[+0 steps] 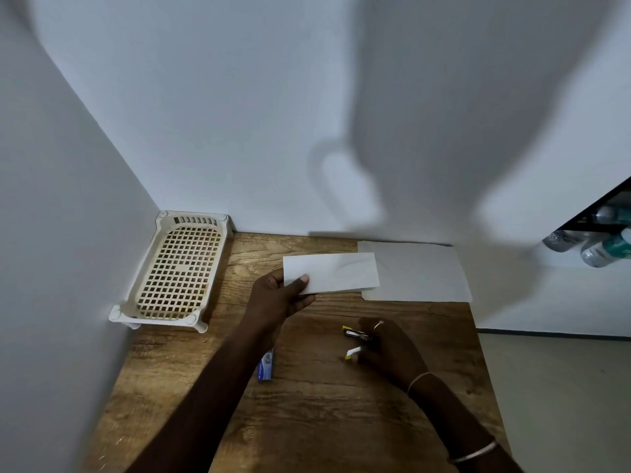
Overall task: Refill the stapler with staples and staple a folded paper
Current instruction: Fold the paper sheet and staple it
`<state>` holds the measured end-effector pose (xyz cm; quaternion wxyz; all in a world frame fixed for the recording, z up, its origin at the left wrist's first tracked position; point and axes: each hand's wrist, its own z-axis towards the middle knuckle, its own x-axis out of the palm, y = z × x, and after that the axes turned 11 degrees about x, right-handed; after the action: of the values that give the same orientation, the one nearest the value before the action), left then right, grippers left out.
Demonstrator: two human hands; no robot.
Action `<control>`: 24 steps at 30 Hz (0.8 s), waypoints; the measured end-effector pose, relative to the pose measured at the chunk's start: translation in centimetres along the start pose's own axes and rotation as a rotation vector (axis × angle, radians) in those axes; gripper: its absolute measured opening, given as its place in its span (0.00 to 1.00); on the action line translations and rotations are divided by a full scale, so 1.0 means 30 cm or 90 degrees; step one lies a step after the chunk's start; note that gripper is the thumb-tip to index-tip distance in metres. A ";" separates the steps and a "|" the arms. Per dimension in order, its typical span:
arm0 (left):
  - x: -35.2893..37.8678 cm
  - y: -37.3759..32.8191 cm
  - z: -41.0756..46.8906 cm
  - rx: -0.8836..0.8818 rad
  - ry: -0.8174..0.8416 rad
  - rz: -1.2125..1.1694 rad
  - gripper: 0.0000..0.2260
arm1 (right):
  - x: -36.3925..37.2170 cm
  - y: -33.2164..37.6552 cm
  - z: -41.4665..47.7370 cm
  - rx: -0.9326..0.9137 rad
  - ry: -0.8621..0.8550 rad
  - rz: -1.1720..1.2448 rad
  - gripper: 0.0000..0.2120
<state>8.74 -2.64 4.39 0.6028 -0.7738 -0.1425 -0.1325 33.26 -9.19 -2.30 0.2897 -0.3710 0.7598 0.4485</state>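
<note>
My left hand (280, 295) pinches the left end of a folded white paper (338, 273) and holds it just above the wooden table (307, 421). My right hand (386, 349) is closed around a small yellow and white stapler (353, 336), whose jaws stand apart and point left. A blue staple box (265, 368) lies on the table, partly hidden by my left forearm.
Another white sheet (420, 274) lies flat at the back right of the table against the wall. A cream perforated plastic tray (174, 271) stands in the left corner. The table's right edge drops to the floor, with plastic bottles (601, 247) beyond.
</note>
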 end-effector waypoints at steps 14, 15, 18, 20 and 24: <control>0.046 -0.031 -0.004 -0.085 -0.064 -0.092 0.11 | 0.091 0.001 0.049 -0.051 -0.077 -0.180 0.20; 0.049 -0.033 -0.006 -0.088 -0.067 -0.101 0.11 | 0.085 0.015 0.042 -0.033 -0.070 -0.105 0.17; 0.056 -0.037 -0.010 -0.091 -0.072 -0.117 0.09 | 0.065 0.069 0.006 -0.015 -0.019 0.155 0.10; 0.061 -0.041 -0.011 -0.089 -0.075 -0.117 0.09 | 0.046 0.123 -0.037 -0.014 0.056 0.370 0.10; 0.069 -0.048 -0.012 -0.081 -0.073 -0.121 0.09 | 0.011 0.222 -0.096 0.032 0.151 0.606 0.21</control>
<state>10.10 -2.52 6.55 0.5280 -0.7997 -0.2410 -0.1534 27.30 -9.71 1.79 -0.0266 -0.0241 0.8834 0.4673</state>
